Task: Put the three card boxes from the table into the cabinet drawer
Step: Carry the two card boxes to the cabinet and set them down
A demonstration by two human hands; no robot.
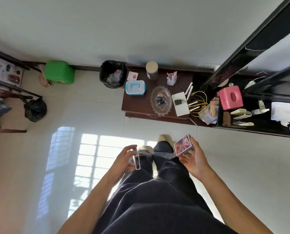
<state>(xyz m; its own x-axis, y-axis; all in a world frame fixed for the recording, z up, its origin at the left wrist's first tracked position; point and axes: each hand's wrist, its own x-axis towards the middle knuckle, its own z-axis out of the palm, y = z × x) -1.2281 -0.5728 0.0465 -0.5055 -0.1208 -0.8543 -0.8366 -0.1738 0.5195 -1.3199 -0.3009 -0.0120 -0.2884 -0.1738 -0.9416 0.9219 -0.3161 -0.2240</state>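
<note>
Head view, the only one. The person stands on the tiled floor (93, 107), facing the low dark cabinet (137, 102) but well apart from it. The left hand (125, 157) pinches a narrow card box (136, 159), seen edge-on, with thumb and fingers curled round it. The right hand (194, 159) grips a purple card box (182, 145) face up, fingers curled beneath. A pale edge shows under it and may be a second box; I cannot tell. At least two boxes are therefore off the table and in hand, both held over the legs. The drawer front (157, 115) shows as a strip below the cabinet top; closed or barely out, I cannot tell which. No box is visible in it. On the cabinet top are a glass dish (161, 100), a blue-lidded container (135, 87) and a white router (181, 103). Judgement: pick-up is done or nearly so, and nothing is stowed. Left to do: reach the cabinet, free a hand, open the drawer and lay the boxes in.
</note>
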